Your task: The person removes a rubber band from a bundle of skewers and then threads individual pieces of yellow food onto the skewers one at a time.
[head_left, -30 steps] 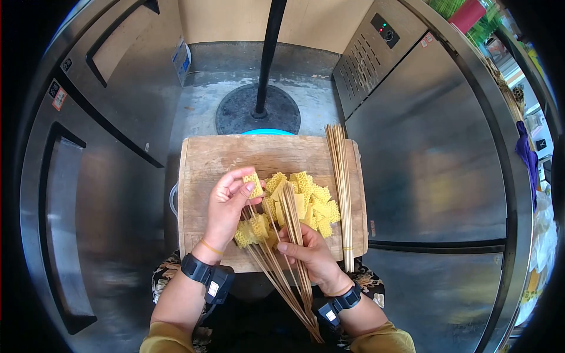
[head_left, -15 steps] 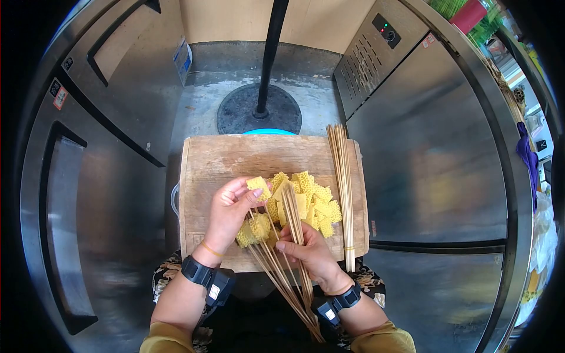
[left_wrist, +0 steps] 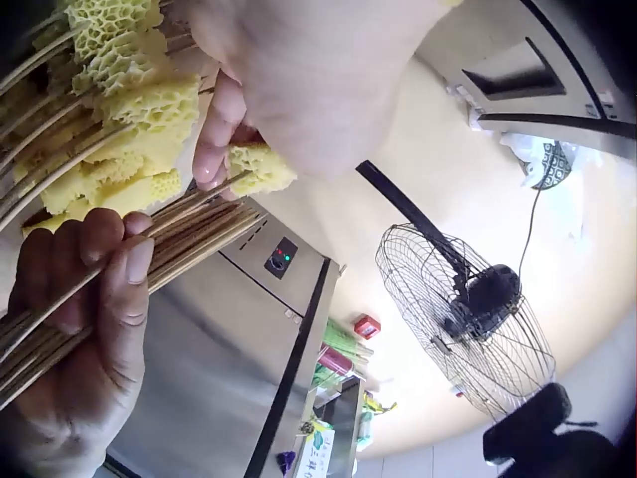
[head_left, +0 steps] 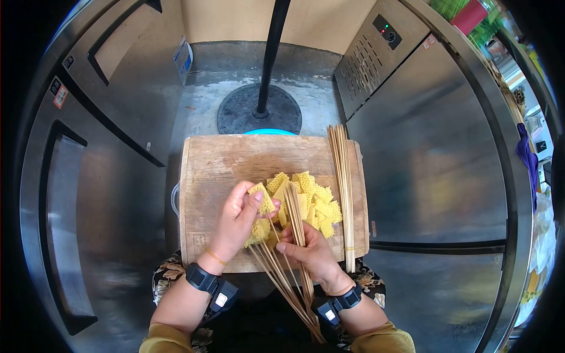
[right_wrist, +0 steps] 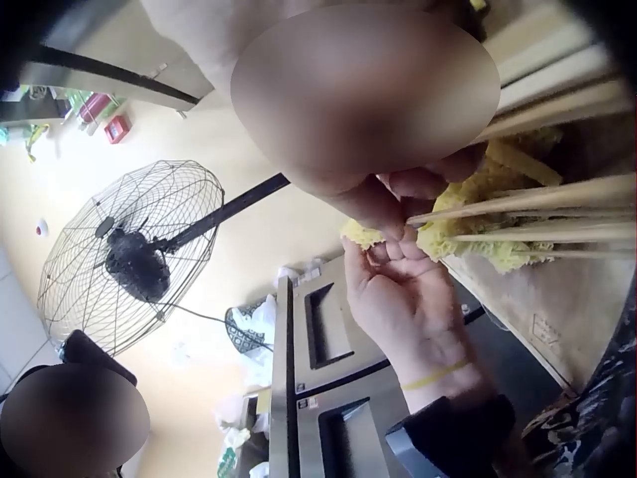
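Note:
Between the thumb and fingers of my left hand is a yellow piece of honeycomb tripe, held above the board. My right hand grips a bundle of thin bamboo skewers, its thumb pinching a single skewer apart from the rest. That skewer's tip meets the tripe piece in the left wrist view. Below my left hand, skewers with tripe threaded on them lie with their bare ends towards my lap. Beyond the bundle is a pile of loose tripe pieces.
Everything lies on a wooden cutting board over my lap. A second skewer bundle, tied near its lower end, lies along the board's right side. Steel cabinets flank me, and a black pole on a round base stands ahead.
My left hand has come slightly down and to the right with the tripe piece, turning it towards the single skewer's tip. My right hand has stayed nearly still.

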Demonstrator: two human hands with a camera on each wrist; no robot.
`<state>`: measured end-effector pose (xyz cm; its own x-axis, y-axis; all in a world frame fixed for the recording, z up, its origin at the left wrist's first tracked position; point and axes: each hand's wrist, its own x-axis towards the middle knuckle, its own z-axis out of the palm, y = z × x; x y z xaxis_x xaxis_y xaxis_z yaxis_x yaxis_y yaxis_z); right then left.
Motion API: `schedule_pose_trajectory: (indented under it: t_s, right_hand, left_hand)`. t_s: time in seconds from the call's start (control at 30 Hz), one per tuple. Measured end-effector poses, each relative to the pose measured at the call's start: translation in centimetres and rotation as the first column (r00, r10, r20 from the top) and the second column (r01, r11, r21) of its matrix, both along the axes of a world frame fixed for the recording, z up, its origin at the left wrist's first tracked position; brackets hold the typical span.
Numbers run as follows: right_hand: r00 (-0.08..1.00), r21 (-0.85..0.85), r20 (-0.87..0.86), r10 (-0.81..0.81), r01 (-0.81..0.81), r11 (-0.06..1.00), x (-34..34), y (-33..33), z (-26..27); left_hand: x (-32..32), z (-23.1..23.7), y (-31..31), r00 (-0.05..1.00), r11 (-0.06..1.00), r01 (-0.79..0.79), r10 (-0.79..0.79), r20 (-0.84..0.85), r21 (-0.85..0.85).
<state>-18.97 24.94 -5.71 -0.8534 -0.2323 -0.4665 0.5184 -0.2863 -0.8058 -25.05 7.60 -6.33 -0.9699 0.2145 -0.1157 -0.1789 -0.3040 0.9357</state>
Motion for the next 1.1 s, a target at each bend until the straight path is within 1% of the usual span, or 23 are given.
schedule_pose_trajectory:
  t_s: [0.07, 0.17, 0.27, 0.3, 0.4, 0.57, 0.6, 0.67, 0.7, 0.8, 0.83, 0.87, 0.93, 1.0, 1.03, 1.1]
  right_hand:
    - [1.0, 0.015, -0.009, 0.017, -0.016, 1.0, 0.0, 0.0, 0.1]
    - [1.0, 0.024, -0.011, 0.025, -0.025, 0.999, -0.1, -0.1, 0.3]
    - [0.999, 0.056, -0.022, 0.028, -0.027, 0.998, -0.2, -0.1, 0.2]
    - [0.999, 0.071, -0.026, 0.029, -0.027, 0.997, -0.2, -0.1, 0.1]
    - [0.993, 0.113, -0.114, 0.025, -0.012, 0.994, -0.2, -0.3, -0.4]
    - [0.99, 0.115, -0.142, 0.003, 0.013, 0.993, -0.2, -0.4, -1.2]
    - [0.989, 0.117, -0.147, -0.009, 0.026, 0.993, -0.2, -0.4, -1.2]
    - [0.995, 0.147, -0.102, -0.021, 0.036, 0.989, -0.3, -0.2, -1.0]
    - [0.996, 0.162, -0.08, -0.028, 0.041, 0.986, -0.3, 0.0, -0.9]
    - [0.996, 0.122, -0.068, -0.052, 0.06, 0.991, -0.4, 0.3, -1.7]
    - [0.996, 0.137, -0.07, -0.05, 0.059, 0.989, -0.4, 0.4, -1.6]
    - [0.996, 0.151, -0.072, -0.049, 0.06, 0.987, -0.4, 0.5, -1.3]
    - [0.995, 0.159, -0.082, -0.048, 0.061, 0.985, -0.2, 0.8, -0.6]
    - [0.994, 0.149, -0.101, -0.041, 0.056, 0.987, -0.1, 1.5, 0.0]
    - [0.995, 0.076, -0.083, -0.058, 0.064, 0.995, 0.0, 1.7, 0.3]
    - [0.995, -0.069, -0.043, -0.086, 0.083, 0.994, 0.1, 2.2, 0.7]
  left_hand:
    - [0.0, 0.5, 0.3, 0.998, 0.998, -0.062, 0.062, 0.016, 0.004]
    - [-0.1, 0.6, 0.2, 0.999, 0.998, -0.049, 0.048, 0.015, 0.042]
    - [-0.2, -0.1, 0.1, 0.993, 0.99, -0.046, 0.031, 0.114, 0.133]
    - [-0.2, -0.1, 0.1, 0.992, 0.992, -0.043, 0.028, 0.123, 0.12]
    - [-0.3, 0.0, 0.1, 0.988, 0.996, -0.022, 0.008, 0.157, 0.091]
    - [0.0, -0.8, 0.2, 0.968, 0.996, 0.035, -0.054, 0.244, 0.082]
    - [0.2, -1.2, 0.4, 0.969, 0.997, 0.074, -0.081, 0.234, 0.037]
    - [0.7, -2.0, 0.8, 0.966, 0.987, 0.152, -0.137, 0.218, -0.054]
    - [0.9, -2.0, 0.9, 0.973, 0.965, 0.196, -0.169, 0.156, -0.175]
    - [0.9, -1.1, 0.7, 0.959, 0.843, 0.284, -0.239, 0.155, -0.456]
    - [0.8, -1.1, 0.8, 0.969, 0.851, 0.244, -0.196, 0.15, -0.465]
    - [0.7, -1.3, 0.9, 0.993, 0.86, 0.118, -0.108, 0.048, -0.497]
    - [0.5, -2.0, 1.3, 0.985, 0.843, -0.139, 0.063, -0.161, -0.52]
    - [-0.2, -3.1, 1.0, 0.958, 0.709, -0.182, -0.029, -0.287, -0.681]
    - [-0.4, -3.4, 0.9, 0.937, 0.629, -0.214, -0.084, -0.339, -0.747]
    - [0.0, -3.4, 1.2, 0.923, 0.533, -0.246, -0.125, -0.363, -0.809]
